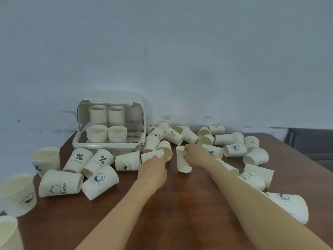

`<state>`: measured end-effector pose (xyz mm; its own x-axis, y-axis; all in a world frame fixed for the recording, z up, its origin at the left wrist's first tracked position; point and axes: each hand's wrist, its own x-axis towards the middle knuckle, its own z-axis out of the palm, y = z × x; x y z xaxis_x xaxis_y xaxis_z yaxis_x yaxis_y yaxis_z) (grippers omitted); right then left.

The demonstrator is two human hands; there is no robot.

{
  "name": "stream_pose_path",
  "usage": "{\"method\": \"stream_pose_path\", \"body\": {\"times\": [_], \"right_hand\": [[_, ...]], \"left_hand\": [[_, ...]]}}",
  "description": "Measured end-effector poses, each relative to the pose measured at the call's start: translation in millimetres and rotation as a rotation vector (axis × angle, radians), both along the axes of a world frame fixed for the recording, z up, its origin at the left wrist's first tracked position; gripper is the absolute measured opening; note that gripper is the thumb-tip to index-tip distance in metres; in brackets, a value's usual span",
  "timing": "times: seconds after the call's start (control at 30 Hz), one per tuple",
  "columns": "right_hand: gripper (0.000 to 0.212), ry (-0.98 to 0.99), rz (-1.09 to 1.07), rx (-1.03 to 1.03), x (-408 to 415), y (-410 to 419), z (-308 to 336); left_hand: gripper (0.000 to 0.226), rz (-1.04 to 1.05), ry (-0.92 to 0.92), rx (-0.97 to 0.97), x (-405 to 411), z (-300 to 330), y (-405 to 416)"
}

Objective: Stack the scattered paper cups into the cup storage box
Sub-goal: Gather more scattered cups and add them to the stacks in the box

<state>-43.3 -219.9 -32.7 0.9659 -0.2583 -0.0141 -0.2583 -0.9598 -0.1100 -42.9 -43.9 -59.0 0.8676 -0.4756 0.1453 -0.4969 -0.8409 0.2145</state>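
Inside, the storage box (108,141) holds four cup stacks (107,123); each hand (153,165) (193,156) grips a cup.

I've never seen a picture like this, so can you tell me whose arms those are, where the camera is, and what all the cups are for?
The camera sits on a person's head and looks down, so the arms are that person's own. No robot is here. A brown table is strewn with white paper cups, most lying on their sides. At the back stands an open cup storage box with four stacks of cups already inside. The left hand is gripping a cup lying on its side. The right hand holds the rim of an upright cup. The job is to stack the loose cups and put them in the box.
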Motion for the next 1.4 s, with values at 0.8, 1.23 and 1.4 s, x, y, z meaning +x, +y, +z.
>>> {"method": "stream_pose_path", "body": {"times": [0.8,1.23,1.4], "right_hand": [[0.012,-0.126,0.014,-0.067,-26.2,18.5,22.8],[0.013,-0.123,0.002,-0.095,-32.1,23.8,35.7],[0.015,-0.144,0.036,-0.076,-28.4,30.4,39.9]], "left_hand": [[0.032,-0.093,-0.217,0.368,18.0,11.3,-35.6],[0.039,-0.027,-0.176,0.259,-3.5,33.0,-9.6],[0.033,-0.003,-0.221,0.156,-5.5,47.7,5.8]]}}
